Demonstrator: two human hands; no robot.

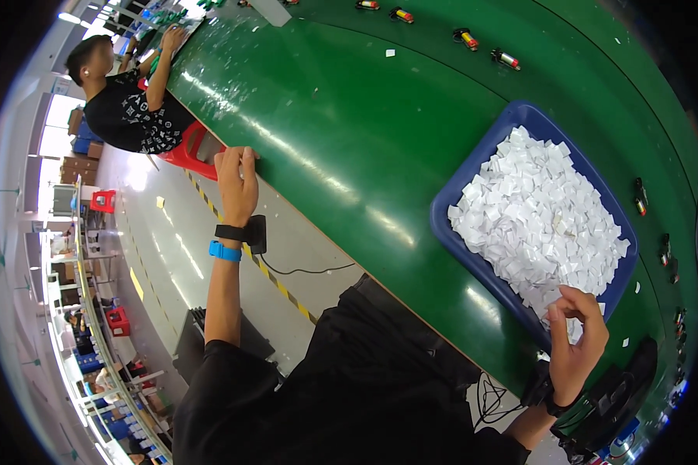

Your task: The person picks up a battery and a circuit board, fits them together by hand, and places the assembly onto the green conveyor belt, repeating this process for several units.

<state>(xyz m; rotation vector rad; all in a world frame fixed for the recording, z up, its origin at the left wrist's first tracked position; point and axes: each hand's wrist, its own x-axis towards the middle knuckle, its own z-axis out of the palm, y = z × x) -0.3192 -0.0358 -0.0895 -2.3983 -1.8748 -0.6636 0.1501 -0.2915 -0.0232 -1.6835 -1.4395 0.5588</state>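
Table [349,116]: green, glossy, its near edge running past the person's body. Tray [447,203]: one, blue, with rounded corners, on the right part of the table, set back from the near edge. Chips [539,217]: white, small, flat, many, heaped in the tray. Right hand [580,341]: over the tray's near right end, thumb and forefinger bent, tips close together at the chips; whether a chip is grasped cannot be told. Left hand [238,182]: at the left stretch of the table's near edge, fingers curled; whether they grasp anything cannot be told. On the left wrist: black strap [230,232], blue band [225,251]. Loose chip [390,53]: white, alone, toward the table's far edge. Cylinders [466,39]: several, red, yellow and silver with dark ends, spaced out along the far side. Co-worker [136,116]: one, in a black patterned shirt, on a red stool [186,155] by the left end of the near edge.
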